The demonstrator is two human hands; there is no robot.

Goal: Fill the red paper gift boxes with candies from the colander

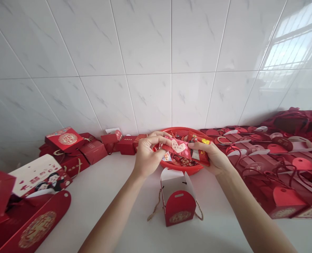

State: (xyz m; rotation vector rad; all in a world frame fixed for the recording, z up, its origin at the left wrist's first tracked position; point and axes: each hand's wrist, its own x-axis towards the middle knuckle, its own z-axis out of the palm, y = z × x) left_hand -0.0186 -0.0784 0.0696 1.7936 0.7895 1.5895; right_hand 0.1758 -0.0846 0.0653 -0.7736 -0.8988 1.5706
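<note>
My left hand pinches one end of a pink candy packet with a pale heart on it. In my right hand is a red snack packet with yellow print, and its thumb meets the pink packet's other end. Both packets are held above a red plastic basket of wrapped sweets. Nearer to me, below my hands, a red gift box stands upright with its top open and rope handles hanging at its sides. Its inside is mostly hidden by its front flap.
Rows of red gift boxes with cord handles fill the right side. Several closed red boxes lie along the wall at left. A large red box is at the near left. White tiled wall rises behind the white tabletop.
</note>
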